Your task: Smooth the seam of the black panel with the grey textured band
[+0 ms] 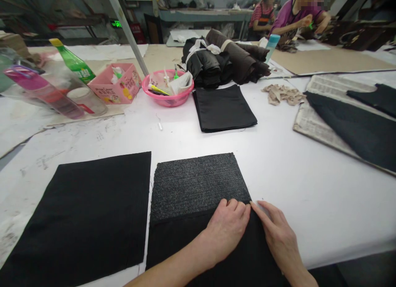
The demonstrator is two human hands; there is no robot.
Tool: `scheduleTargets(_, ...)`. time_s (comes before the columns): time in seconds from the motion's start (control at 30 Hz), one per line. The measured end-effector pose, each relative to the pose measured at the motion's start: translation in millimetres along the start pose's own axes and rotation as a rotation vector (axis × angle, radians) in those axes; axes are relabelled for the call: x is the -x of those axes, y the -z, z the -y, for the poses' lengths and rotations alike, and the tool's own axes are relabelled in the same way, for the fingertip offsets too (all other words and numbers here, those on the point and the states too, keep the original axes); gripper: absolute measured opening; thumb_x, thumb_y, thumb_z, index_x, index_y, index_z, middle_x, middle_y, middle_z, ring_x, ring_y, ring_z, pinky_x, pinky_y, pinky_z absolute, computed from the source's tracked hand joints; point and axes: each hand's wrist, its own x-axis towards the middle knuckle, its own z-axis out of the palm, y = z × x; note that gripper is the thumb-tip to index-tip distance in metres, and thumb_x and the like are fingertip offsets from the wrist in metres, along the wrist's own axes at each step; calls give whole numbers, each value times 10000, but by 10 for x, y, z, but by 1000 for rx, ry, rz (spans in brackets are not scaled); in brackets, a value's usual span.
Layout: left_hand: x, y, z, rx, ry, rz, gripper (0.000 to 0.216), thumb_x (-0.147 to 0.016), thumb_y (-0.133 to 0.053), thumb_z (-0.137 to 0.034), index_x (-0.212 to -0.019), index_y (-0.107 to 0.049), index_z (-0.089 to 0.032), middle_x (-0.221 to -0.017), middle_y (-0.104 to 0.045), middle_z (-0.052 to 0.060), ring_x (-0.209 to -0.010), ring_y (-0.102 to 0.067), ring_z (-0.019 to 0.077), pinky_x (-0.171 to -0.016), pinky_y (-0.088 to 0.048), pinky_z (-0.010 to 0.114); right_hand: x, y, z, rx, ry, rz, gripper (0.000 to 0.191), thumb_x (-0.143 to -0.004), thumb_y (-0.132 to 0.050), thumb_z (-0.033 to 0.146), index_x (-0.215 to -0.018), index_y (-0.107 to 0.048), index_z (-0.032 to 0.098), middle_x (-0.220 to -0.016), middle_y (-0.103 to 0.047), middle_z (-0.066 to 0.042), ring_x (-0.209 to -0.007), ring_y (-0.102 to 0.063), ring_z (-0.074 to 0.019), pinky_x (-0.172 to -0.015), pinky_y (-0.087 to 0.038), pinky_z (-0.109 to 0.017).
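A dark grey ribbed fabric piece (198,181) lies in front of me on the white table (297,171). A plain black fabric layer (179,245) covers its near half. My left hand (227,227) rests on the black layer's upper edge near the right side, fingers curled and pinching that edge. My right hand (276,233) lies flat beside it at the fabric's right edge, fingers stretched out, its index fingertip touching the left hand. A separate black fabric piece (86,212) lies flat to the left.
Further back lie a stack of black squares (224,107), a pink bowl (167,98) of small items, a pink box (116,88), a green bottle (74,64) and dark fabric rolls (229,58). A board (309,122) with dark fabric lies right. Two people (297,14) work beyond.
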Motion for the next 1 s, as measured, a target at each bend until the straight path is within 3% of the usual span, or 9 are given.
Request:
scheduleTargets(0.27, 62, -44, 14, -11, -4, 0, 373, -988, -387, -183, -1352, -414, -107, -1049, -537, 84, -969, -505, 216, -821, -440, 365, 10, 41, -35, 19, -22, -34, 388, -1058, -281, 236, -1383, -488, 280, -1330, -470, -66, -1200, -471, -257, -1000, -441, -453)
scheduleTargets(0.43, 72, -51, 23, -32, -14, -4, 378, -994, -365, -177, -1361, -404, -95, -1065, -538, 93, -969, -509, 211, -811, -429, 357, -77, 62, 113, -61, -86, -120, 350, -1058, -327, 261, -1361, -502, 257, -1294, -495, -73, -1169, -499, -246, -1012, -438, -438)
scheduleTargets(0.63, 163, -6, 40, -31, -14, -35, 306, -1010, -314, -162, -1233, -509, -86, -1035, -522, 85, -937, -502, 192, -762, -416, 334, -88, -18, 210, 33, 12, -50, 405, -1053, -288, 286, -1419, -461, 277, -1314, -493, -69, -1162, -499, -278, -994, -424, -483)
scheduleTargets(0.8, 484, 10, 168, -60, 24, -35, 330, -1014, -283, -140, -1217, -537, -84, -1113, -539, 103, -996, -508, 186, -847, -417, 339, -75, -97, 163, 50, 7, -81, 427, -1037, -309, 339, -1435, -457, 292, -1331, -492, -59, -1100, -531, -310, -989, -406, -519)
scheduleTargets(1.0, 1139, -52, 380, -167, 137, -60, 384, -1011, -319, -155, -1360, -462, -85, -1254, -558, 118, -1170, -487, 207, -1010, -375, 365, -82, -98, 201, 66, -18, -93, 428, -1038, -302, 331, -1443, -443, 324, -1329, -497, -36, -1094, -532, -314, -973, -416, -518)
